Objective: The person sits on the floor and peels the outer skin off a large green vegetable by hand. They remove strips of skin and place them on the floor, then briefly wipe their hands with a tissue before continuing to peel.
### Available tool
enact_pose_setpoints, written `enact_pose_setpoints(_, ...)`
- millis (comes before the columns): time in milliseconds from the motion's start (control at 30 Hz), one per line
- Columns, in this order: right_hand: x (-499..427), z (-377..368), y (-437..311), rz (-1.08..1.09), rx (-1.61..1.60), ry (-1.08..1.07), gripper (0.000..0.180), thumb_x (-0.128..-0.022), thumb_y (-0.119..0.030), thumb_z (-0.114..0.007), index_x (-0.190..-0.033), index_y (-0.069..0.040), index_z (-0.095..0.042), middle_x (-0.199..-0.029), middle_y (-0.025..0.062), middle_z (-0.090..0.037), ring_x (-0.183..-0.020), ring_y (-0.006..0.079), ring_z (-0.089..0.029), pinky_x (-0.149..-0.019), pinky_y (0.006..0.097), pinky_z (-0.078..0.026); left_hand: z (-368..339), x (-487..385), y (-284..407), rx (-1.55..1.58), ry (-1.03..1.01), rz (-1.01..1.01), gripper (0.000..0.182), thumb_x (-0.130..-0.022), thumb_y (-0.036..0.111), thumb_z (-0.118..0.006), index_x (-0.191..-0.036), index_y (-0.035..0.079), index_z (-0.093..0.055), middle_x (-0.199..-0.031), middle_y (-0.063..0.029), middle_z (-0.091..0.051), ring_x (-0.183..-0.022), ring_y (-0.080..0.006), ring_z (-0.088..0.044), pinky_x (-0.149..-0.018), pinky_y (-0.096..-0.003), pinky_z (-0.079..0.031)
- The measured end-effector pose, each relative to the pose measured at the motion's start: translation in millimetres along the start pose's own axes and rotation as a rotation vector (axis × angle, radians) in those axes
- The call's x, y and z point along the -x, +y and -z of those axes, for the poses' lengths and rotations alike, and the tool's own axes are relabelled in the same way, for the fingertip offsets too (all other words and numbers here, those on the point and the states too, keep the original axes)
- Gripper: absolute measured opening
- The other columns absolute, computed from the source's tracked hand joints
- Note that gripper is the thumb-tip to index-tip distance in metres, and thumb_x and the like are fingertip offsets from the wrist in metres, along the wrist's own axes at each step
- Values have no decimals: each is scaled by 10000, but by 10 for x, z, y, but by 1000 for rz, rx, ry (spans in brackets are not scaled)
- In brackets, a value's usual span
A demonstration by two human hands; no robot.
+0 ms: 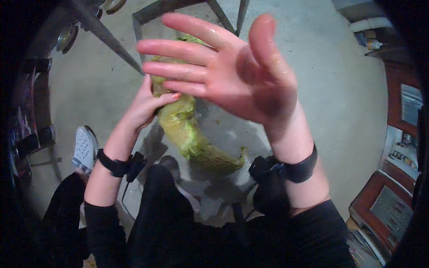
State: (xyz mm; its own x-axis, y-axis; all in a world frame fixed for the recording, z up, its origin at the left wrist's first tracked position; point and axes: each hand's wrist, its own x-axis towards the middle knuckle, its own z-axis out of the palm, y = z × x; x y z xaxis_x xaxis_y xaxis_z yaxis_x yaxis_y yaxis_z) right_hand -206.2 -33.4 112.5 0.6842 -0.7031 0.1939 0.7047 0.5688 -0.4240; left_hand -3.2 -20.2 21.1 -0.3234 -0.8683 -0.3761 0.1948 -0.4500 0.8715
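Observation:
My right hand (221,63) is raised close to the camera, palm showing, fingers spread, with nothing in it; the skin looks wet or shiny. Behind and below it, my left hand (152,98) grips the side of a long, curved, yellow-green thing (181,124), which looks fibrous or leafy; its exact kind cannot be told. Its lower end (224,160) is darker green and bends to the right, while its upper part is partly hidden behind my right fingers. My left thumb lies across the top of it.
A dark metal frame (137,30) stands on the grey concrete floor (335,100) beyond my hands. A white shoe (85,147) is at the left. Brown-framed cabinet panels (399,100) line the right side. Round metal objects (67,38) lie at the upper left.

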Motion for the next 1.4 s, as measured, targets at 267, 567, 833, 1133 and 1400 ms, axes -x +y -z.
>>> enact_pose_setpoints(267,248,758,419,-469,1202,584,715,-763,-423,-645,-1263,29,-405,-1127,185,-552,-1019,245,-546,-857,312,-441,42,7,8,63,100,48,701,-690,33,-710,-1252,44,-292,-1173,-102,-458,-1084,-212,-478,-917,-356,-413)
enact_pose_setpoints(567,290,700,902,-146,1357,468,635,-733,-172,-718,-1248,-12,-383,-1110,100,-551,-977,153,-548,-831,289,-448,-9,-58,39,146,42,30,695,-696,20,-701,-1249,30,-280,-1162,-123,-451,-1077,-227,-479,-899,-363,-430)
enact_pose_setpoints(833,302,821,919,-290,873,602,759,-678,-260,-747,-1258,19,-344,-1108,157,-538,-995,223,-547,-858,319,-437,-98,-77,74,166,52,36,693,-689,15,-704,-1247,19,-294,-1163,-126,-455,-1072,-225,-487,-889,-359,-442)
enact_pose_setpoints(1133,308,740,844,-253,693,653,580,-733,-116,-704,-1213,-21,-393,-1095,81,-534,-1007,168,-519,-865,302,-435,-46,-69,138,224,-80,-7,802,-684,61,-725,-1328,22,-251,-1256,-101,-420,-1149,-207,-421,-962,-339,-366)
enact_pose_setpoints(1400,483,848,733,-252,750,780,615,-745,-172,-685,-1248,2,-376,-1132,105,-526,-1014,187,-513,-876,312,-406,433,524,279,219,18,173,332,-904,194,-474,-1213,75,-453,-1143,-124,-541,-1014,-229,-547,-867,-327,-442)
